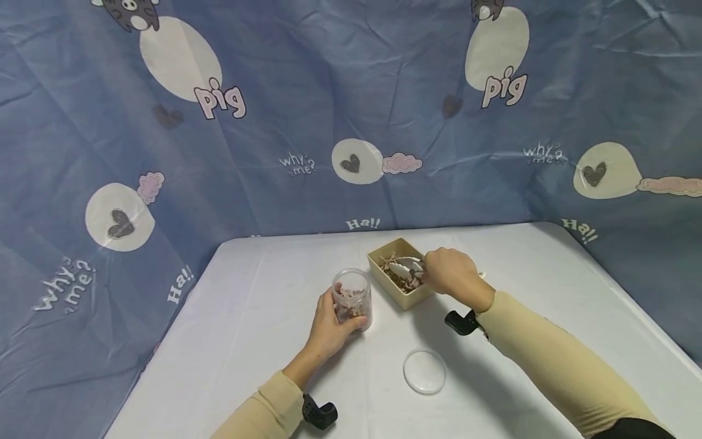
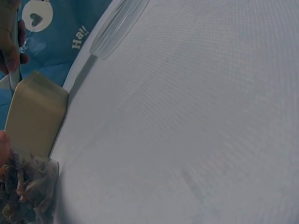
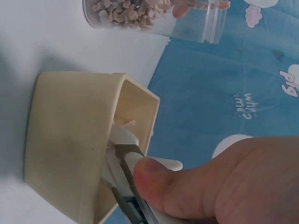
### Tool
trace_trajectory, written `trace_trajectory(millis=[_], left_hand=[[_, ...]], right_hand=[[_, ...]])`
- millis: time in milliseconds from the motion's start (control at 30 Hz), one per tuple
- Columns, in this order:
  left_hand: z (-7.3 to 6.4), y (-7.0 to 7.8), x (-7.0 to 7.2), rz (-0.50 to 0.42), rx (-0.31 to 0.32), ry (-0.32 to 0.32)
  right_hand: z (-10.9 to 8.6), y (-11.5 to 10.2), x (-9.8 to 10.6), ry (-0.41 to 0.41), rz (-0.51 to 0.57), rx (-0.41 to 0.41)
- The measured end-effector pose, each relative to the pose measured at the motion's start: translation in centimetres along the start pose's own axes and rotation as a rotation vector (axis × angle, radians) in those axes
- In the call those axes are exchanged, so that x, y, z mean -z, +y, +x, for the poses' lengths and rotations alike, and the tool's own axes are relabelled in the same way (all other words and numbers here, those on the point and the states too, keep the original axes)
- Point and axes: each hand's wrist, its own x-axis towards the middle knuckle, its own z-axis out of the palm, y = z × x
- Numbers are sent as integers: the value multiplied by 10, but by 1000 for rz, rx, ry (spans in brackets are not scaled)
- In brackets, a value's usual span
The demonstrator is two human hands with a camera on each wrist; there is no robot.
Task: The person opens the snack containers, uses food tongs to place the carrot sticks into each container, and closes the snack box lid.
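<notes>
My left hand (image 1: 327,329) grips a clear plastic jar (image 1: 356,302) standing upright on the table, its mouth uncovered. Small pinkish-brown curled pieces (image 3: 128,14) fill its lower part. With my right hand (image 1: 452,273) I hold a pair of tongs (image 3: 126,179) with white tips. The thumb lies along their side in the right wrist view. Those tips reach down into a beige rectangular box (image 1: 419,297), among similar curled pieces (image 1: 408,283). In the right wrist view the box's wall hides most of its contents.
A round clear lid (image 1: 425,372) lies on the white tablecloth (image 1: 263,292), nearer to me than the box. Behind the table hangs a blue printed cloth (image 1: 307,201), which also runs along both sides.
</notes>
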Motion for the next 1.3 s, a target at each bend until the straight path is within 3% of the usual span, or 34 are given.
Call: trace_trajectory(millis=[367, 633, 867, 1300], left_hand=[[-1, 1, 1, -1, 1, -10], [-1, 3, 2, -13, 11, -15], [-2, 2, 2, 0, 10, -7], [-1, 1, -1, 3, 16, -11]], right_hand=[[9, -4, -1, -116, 15, -8], [10, 1, -5, -66, 21, 9], [2, 7, -6, -30, 74, -20], [-14, 27, 1, 46, 149, -3]])
